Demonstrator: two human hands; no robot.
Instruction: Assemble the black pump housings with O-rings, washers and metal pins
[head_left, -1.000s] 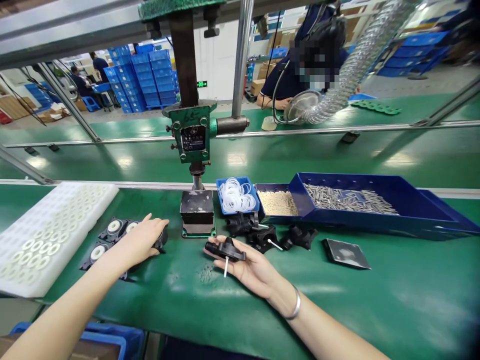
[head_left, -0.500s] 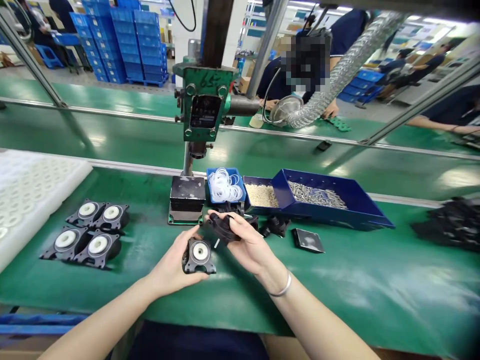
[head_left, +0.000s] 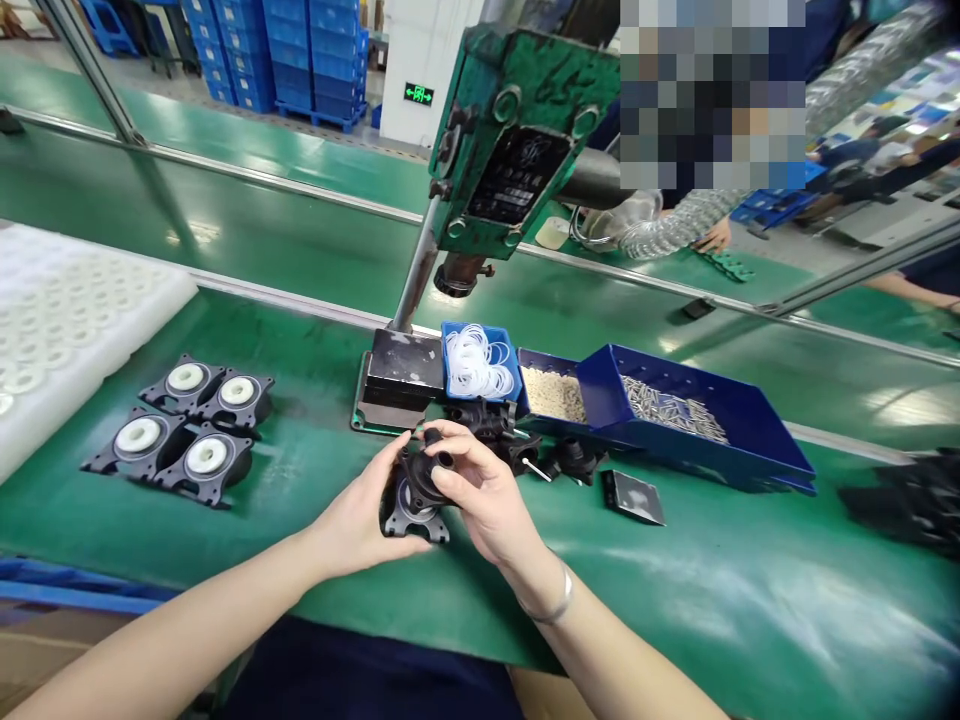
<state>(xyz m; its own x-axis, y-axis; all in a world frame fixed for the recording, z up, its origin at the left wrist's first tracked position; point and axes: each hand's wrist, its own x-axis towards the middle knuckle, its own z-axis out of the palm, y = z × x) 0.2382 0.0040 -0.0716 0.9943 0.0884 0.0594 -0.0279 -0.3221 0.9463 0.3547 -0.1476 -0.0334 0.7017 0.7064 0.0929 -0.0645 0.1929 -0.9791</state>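
My left hand (head_left: pixel 358 522) is curled round a black square-flanged pump housing (head_left: pixel 420 530) standing on the green bench. In my right hand (head_left: pixel 489 505) is a black plastic pump cover with pipe stubs (head_left: pixel 424 478). The cover sits over the housing and hides most of its white centre; whether the two touch all round, I cannot tell. Just behind my fingers lie more black covers (head_left: pixel 480 418), some with small pale rods by them. To the left, several similar housings (head_left: pixel 206 457) with white rings in their centres stand grouped.
A green press (head_left: pixel 517 140) rises behind my hands above a black block (head_left: pixel 405 365). Nearby are a blue bin of white rings (head_left: pixel 480 365), a blue tray of metal pins (head_left: pixel 720 460) and a small black box (head_left: pixel 634 497). White foam (head_left: pixel 45 330) lies left. A co-worker's hand (head_left: pixel 712 237) shows beyond.
My right hand has brought the pump cover left and down over the housing. My left hand keeps its hold. The camera view has tilted and shifted.
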